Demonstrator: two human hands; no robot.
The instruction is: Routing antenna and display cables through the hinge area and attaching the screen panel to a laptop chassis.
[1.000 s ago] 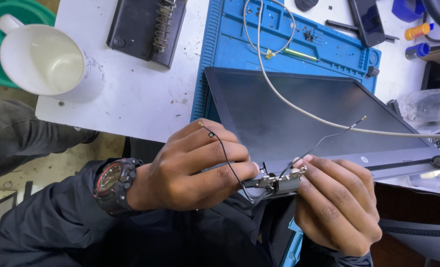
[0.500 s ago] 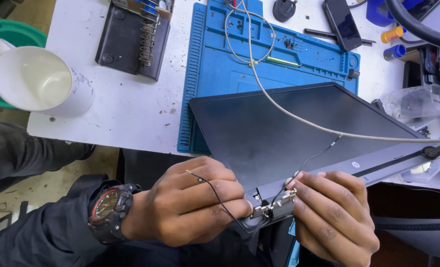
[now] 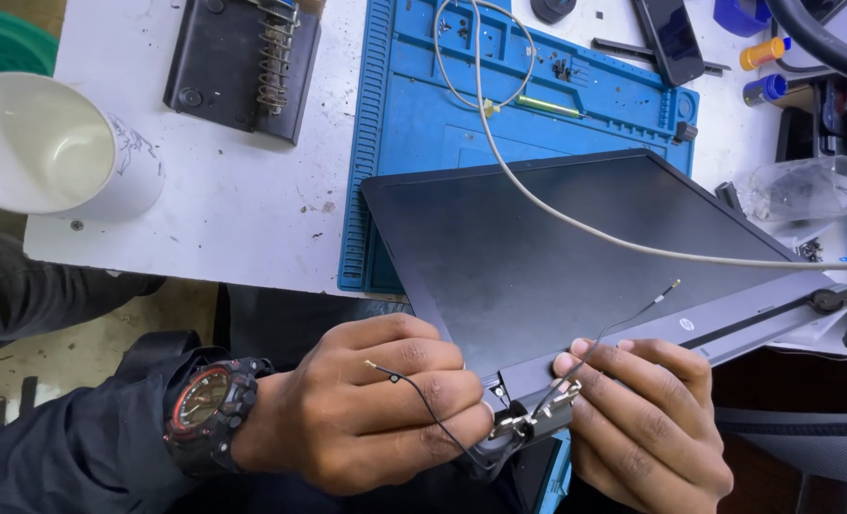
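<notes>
A dark laptop screen panel (image 3: pixel 576 247) lies partly on a blue work mat (image 3: pixel 423 105) and hangs over the table's near edge. My left hand (image 3: pixel 376 405), with a black and red wristwatch, grips the panel's near corner at the metal hinge (image 3: pixel 528 419). A thin black antenna wire (image 3: pixel 414 385) loops over its fingers. My right hand (image 3: pixel 647 428) holds the hinge from the other side, fingertips on the panel's lower bezel. A second thin wire (image 3: pixel 633 314) rises from the hinge toward the right.
A white mug (image 3: pixel 57 148) stands at the table's left edge. A black soldering stand (image 3: pixel 243 62) sits at the back. A beige cable (image 3: pixel 557 209) crosses the panel. A phone (image 3: pixel 676 38), small bottles (image 3: pixel 766 52) and a clear plastic piece (image 3: pixel 795 186) crowd the right.
The view has shifted so the panel and both hands sit higher and closer. Both hands keep their hold at the hinge corner; the wires have barely moved.
</notes>
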